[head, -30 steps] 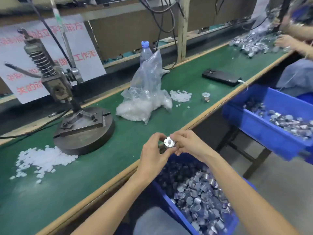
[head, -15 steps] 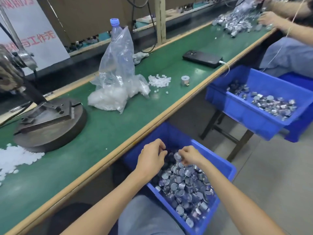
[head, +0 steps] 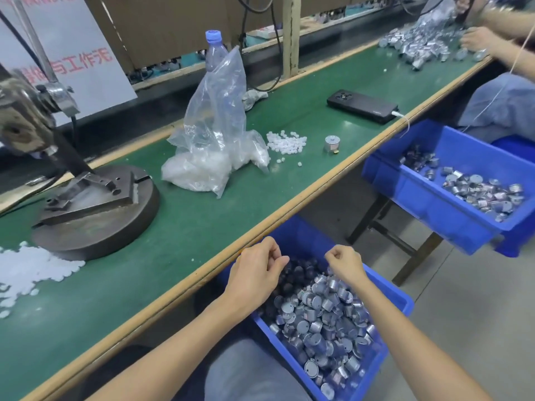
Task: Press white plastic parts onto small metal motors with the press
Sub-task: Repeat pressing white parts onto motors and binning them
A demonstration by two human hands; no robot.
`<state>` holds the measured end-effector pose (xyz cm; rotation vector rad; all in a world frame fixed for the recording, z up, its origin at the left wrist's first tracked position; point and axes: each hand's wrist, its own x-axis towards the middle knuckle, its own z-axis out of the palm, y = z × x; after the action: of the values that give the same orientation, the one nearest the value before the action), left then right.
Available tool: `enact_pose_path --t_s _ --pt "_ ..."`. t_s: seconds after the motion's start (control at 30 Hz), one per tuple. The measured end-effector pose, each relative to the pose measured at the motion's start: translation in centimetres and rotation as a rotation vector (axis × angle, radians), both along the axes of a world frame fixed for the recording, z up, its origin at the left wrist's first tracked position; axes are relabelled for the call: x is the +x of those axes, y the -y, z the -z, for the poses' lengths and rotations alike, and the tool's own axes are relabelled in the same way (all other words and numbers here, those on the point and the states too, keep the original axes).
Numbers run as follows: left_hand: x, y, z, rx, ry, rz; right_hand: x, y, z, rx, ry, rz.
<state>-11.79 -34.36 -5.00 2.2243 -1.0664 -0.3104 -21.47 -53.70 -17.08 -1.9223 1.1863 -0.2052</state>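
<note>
Over the blue bin (head: 304, 235) that sits below the bench edge at my lap, both my hands hover just above the heap of small metal motors (head: 321, 322). My left hand (head: 254, 273) has its fingers curled in, with the thumb laid toward the forefinger. My right hand (head: 346, 264) is balled up, knuckles to the camera. I see no motor in either one, but the palms are turned away, so I cannot tell whether either has hold of anything.

The motors lie straight below me, short silver cans tumbled every way, some flat face up, some on their sides. My right hand is over the bright middle of the heap; my left is over the shaded end nearest the green bench (head: 202, 227). For a pick, I judge the right hand the better placed, and a can lying on its side wants pinching across its round body.

What matters next is the way to the press (head: 95, 235). It stands on the bench up and to my left, well apart from the bin, with my left hand the nearer. The loose white plastic parts (head: 34, 264) lie against the near-left edge of its round base, so a motor has to travel up over the bench edge and leftward to meet them.
</note>
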Motion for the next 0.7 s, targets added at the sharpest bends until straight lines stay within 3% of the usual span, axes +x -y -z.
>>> enact_pose_path --t_s 0.17,0.33,0.7 --pt "0.9 -0.7 -2.0 -0.156 -0.045 -0.014 2.3 -1.0 -6.3 -0.187 0.457 0.134" --pt "3.2 -3.7 -4.9 -0.277 -0.028 -0.065 6.3 -3.7 -13.5 -0.255 0.731 0.009" --pt "12.5 -18.4 -12.8 -0.343 0.230 -0.440 18.1 -17.6 -20.8 -0.098 0.947 -0.524"
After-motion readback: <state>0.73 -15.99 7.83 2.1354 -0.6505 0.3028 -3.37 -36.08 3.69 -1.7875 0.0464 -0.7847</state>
